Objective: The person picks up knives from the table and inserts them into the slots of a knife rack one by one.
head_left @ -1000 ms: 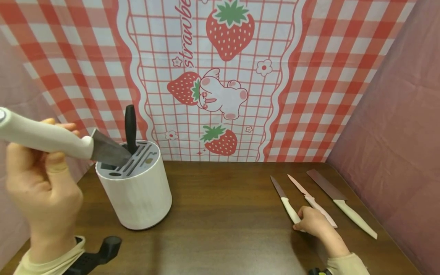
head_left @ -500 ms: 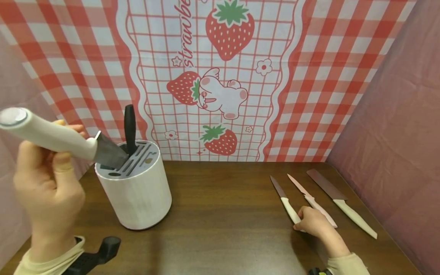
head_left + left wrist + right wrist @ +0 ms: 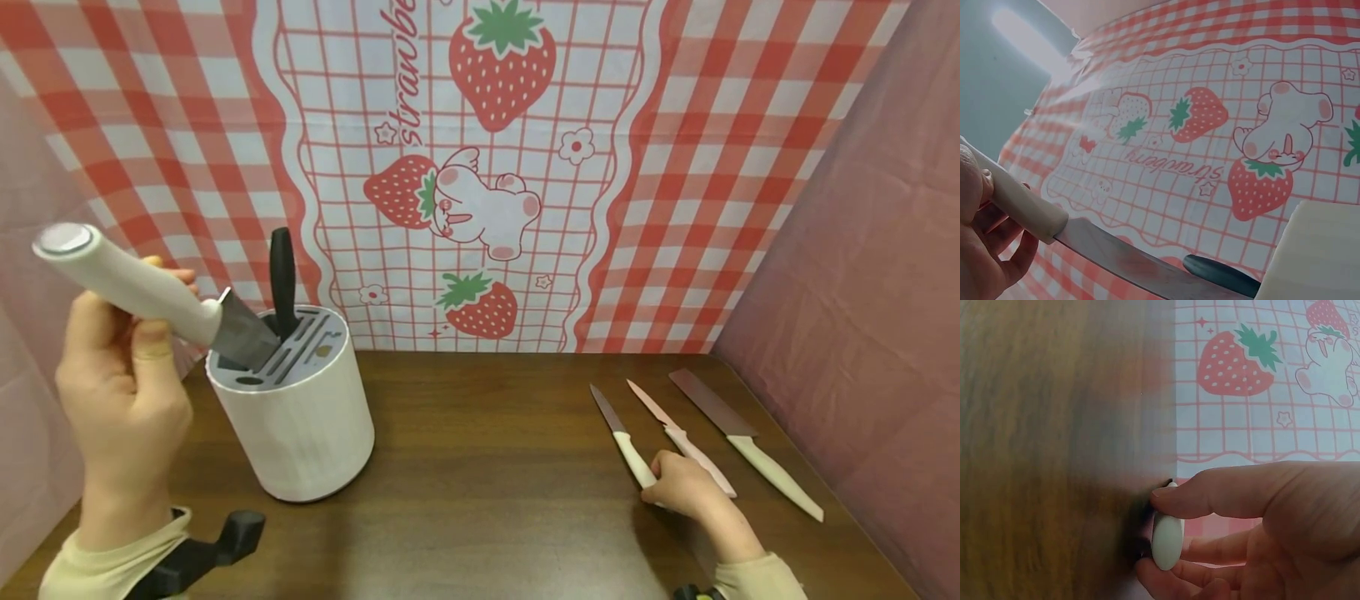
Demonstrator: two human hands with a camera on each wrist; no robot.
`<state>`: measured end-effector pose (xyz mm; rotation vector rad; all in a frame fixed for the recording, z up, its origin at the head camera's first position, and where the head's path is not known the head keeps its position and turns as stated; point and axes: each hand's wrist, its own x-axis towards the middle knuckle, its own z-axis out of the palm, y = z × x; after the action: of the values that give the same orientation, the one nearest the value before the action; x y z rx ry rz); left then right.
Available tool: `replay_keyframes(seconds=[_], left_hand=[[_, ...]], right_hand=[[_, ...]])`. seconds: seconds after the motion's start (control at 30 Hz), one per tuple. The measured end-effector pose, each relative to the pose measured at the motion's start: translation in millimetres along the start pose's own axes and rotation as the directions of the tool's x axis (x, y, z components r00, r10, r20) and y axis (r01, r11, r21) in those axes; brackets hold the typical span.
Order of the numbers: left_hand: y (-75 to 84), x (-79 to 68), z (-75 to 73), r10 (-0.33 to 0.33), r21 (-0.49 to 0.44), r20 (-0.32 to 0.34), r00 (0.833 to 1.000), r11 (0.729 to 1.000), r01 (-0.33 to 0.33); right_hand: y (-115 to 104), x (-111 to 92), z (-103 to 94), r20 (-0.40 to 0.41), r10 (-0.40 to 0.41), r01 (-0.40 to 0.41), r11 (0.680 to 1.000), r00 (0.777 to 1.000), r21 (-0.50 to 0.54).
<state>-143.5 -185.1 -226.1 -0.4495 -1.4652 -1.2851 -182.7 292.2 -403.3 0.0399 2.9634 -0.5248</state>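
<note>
My left hand (image 3: 123,392) grips the white handle of a wide-bladed knife (image 3: 150,287). That knife slants down to the right, its lower blade inside a slot of the white knife block (image 3: 300,433); the tip is hidden. In the left wrist view, fingers curl round the handle and the blade (image 3: 1122,253) runs toward the block. At the right, my right hand (image 3: 693,487) pinches the handle of a small knife (image 3: 633,457) lying on the table. The right wrist view shows thumb and fingers on the white handle end (image 3: 1168,540).
A black-handled tool (image 3: 282,279) stands in the block. Right of the small knife lie a pink knife (image 3: 693,454) and a cleaver (image 3: 772,475) with a pale handle. A strawberry-print cloth (image 3: 487,208) hangs behind the wooden table (image 3: 480,500); pink cloth (image 3: 862,275) borders the right.
My left hand has moved right, bringing the knife handle toward the block and tilting it more upright, with the blade lower in the slot. My right hand has stayed almost still.
</note>
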Motion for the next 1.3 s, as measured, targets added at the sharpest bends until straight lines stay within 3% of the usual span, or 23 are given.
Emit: replay_keyframes(seconds=[0.2,0.57,0.77,0.97,1.3], left_hand=[[-1.3,2.1,0.4,-0.011,0.007,-0.009,1.0,1.0,0.012],[-17.5,10.9,-2.5,-0.06,0.016,0.024,0.998,0.998,0.06],[-25.7,12.5,-2.3,-0.125,0.063,0.033,0.992,0.99,0.123],[-35.2,9.8,-3.7,-0.214,0.172,0.036,0.976,0.964,0.205],[-49.2,2.9,-1.5,-0.229,0.229,0.094,0.969,0.952,0.202]], right_hand=[[-1.8,-2.9,-3.1,0.002,0.008,-0.008,1.0,1.0,0.013],[-1.9,-4.7,-6.5,-0.001,0.019,-0.019,0.999,1.0,0.026],[-1.4,-5.5,-8.5,-0.052,-0.003,0.002,1.0,0.999,-0.016],[-5.2,-7.1,-14.7,-0.043,0.018,-0.018,1.0,0.999,0.008],[-12.4,-13.8,-25.1,-0.171,0.029,-0.032,0.999,0.985,-0.014]])
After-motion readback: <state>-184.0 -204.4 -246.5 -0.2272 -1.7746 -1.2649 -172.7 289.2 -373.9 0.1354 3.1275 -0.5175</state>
